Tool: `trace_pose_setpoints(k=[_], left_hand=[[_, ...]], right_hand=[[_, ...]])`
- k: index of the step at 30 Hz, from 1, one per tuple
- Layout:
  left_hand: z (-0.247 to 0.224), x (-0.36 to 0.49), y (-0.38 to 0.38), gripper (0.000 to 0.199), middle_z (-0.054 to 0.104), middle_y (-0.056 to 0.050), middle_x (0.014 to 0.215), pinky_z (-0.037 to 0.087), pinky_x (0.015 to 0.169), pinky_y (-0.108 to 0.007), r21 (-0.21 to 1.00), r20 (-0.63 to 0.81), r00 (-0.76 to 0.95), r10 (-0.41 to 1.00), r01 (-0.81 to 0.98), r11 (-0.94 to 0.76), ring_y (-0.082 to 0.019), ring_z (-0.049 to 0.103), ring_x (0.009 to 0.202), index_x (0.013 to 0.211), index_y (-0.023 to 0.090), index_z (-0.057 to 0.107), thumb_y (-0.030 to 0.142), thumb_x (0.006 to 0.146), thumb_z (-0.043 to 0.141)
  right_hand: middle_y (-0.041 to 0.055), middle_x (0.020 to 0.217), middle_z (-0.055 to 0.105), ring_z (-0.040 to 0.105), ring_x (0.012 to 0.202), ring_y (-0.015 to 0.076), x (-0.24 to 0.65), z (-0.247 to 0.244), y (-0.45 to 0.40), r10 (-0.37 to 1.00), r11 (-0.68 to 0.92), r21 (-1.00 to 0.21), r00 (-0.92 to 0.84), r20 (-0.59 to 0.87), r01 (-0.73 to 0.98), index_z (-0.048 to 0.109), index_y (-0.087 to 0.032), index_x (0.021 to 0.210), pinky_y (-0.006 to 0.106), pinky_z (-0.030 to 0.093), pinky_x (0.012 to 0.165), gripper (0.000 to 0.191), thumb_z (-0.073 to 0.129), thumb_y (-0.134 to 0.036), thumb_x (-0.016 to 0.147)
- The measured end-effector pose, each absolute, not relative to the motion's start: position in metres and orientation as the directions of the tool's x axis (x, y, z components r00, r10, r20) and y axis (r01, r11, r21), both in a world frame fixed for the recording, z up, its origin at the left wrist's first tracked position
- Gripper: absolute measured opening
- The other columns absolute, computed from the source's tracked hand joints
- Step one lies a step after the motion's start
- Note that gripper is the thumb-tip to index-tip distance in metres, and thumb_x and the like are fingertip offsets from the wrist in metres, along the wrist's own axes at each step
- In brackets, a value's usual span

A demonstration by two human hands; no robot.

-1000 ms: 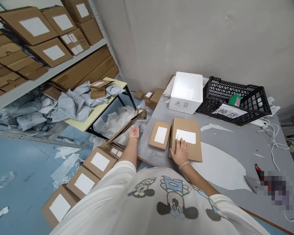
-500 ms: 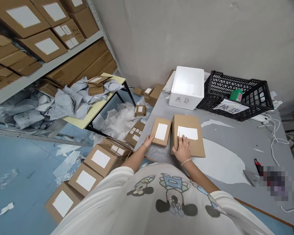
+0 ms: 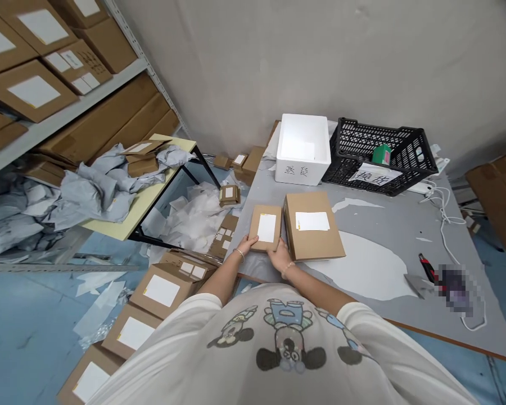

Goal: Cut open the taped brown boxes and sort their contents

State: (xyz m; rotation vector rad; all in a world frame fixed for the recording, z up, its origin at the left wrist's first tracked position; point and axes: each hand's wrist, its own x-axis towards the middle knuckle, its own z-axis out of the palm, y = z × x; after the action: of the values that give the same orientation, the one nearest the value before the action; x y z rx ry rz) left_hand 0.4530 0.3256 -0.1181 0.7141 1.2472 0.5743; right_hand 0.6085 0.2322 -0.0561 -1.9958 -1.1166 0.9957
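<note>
A small cardboard box (image 3: 258, 215) with a white label lies near the table's left edge. My left hand (image 3: 247, 246) grips its near left corner, thumb on top. At its near right corner, my right hand (image 3: 280, 256) is closed on the same box, its fingers partly hidden against the side. Just to the right stands a larger cardboard box (image 3: 314, 243), also labelled in white, with neither hand on it.
Behind the boxes on the grey table (image 3: 375, 225) stand a white foam box (image 3: 299, 171) and a black crate (image 3: 346, 138). A red-black cutter (image 3: 427, 266) lies to the right. Cartons (image 3: 156, 306) line the floor at left, near a yellow table (image 3: 122, 226) with grey mailing bags (image 3: 109, 191).
My right hand has left the larger box's top and moved left to the small box. The left hand stays on the small box. The view has shifted to the right.
</note>
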Motion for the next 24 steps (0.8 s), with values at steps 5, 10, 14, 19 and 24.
trace_pose_setpoints(k=[5, 10, 14, 19, 24], left_hand=[[-0.109, 0.458, 0.324, 0.066, 0.067, -0.016, 0.120, 0.041, 0.102, -0.040, 0.744, -0.658, 0.178, 0.731, 0.009, 0.668, -0.030, 0.058, 0.120, 0.120, 0.020, 0.061, 0.044, 0.063, 0.085], [-0.093, 0.454, 0.321, 0.062, 0.068, -0.016, 0.118, 0.044, 0.098, -0.039, 0.727, -0.681, 0.152, 0.717, 0.022, 0.686, -0.030, 0.059, 0.118, 0.117, 0.019, 0.062, 0.043, 0.064, 0.084], [-0.067, 0.439, 0.319, 0.056, 0.070, -0.012, 0.113, 0.048, 0.093, -0.038, 0.753, -0.652, 0.128, 0.747, -0.003, 0.658, -0.029, 0.061, 0.114, 0.112, 0.021, 0.064, 0.042, 0.064, 0.083], [-0.003, 0.438, 0.324, 0.054, 0.070, -0.007, 0.114, 0.049, 0.095, -0.034, 0.876, -0.427, 0.143, 0.893, -0.178, 0.448, -0.028, 0.060, 0.116, 0.117, 0.023, 0.062, 0.028, 0.068, 0.083], [0.059, 0.501, 0.315, 0.063, 0.062, -0.008, 0.129, 0.044, 0.104, -0.035, 0.963, -0.153, 0.321, 0.934, -0.162, 0.214, -0.027, 0.054, 0.125, 0.129, 0.024, 0.057, 0.027, 0.071, 0.082]], right_hand=[[0.0147, 0.123, 0.063, 0.059, 0.117, 0.0252, 0.610, -0.091, 0.266, 0.660, -0.689, -0.725, 0.400, -0.636, -0.015, 0.047, -0.018, 0.128, 0.044, 0.044, 0.103, 0.059, 0.063, -0.043, 0.078], [0.0137, 0.124, 0.064, 0.063, 0.113, 0.0233, 0.608, -0.095, 0.263, 0.686, -0.628, -0.766, 0.366, -0.629, -0.138, 0.051, -0.018, 0.122, 0.040, 0.047, 0.101, 0.055, 0.069, -0.040, 0.076], [0.0128, 0.121, 0.066, 0.063, 0.111, 0.0240, 0.598, -0.066, 0.260, 0.732, -0.585, -0.804, 0.358, -0.580, -0.107, 0.050, -0.019, 0.125, 0.040, 0.047, 0.101, 0.061, 0.074, -0.039, 0.072], [0.0111, 0.127, 0.063, 0.059, 0.118, 0.0248, 0.610, -0.009, 0.261, 0.875, -0.351, -0.929, 0.314, -0.370, -0.117, 0.043, -0.023, 0.136, 0.043, 0.045, 0.105, 0.079, 0.080, -0.039, 0.069], [0.0107, 0.140, 0.051, 0.049, 0.129, 0.0251, 0.680, 0.045, 0.225, 0.915, -0.009, -0.993, 0.399, -0.056, -0.119, 0.037, -0.024, 0.142, 0.043, 0.042, 0.109, 0.083, 0.077, -0.046, 0.072]])
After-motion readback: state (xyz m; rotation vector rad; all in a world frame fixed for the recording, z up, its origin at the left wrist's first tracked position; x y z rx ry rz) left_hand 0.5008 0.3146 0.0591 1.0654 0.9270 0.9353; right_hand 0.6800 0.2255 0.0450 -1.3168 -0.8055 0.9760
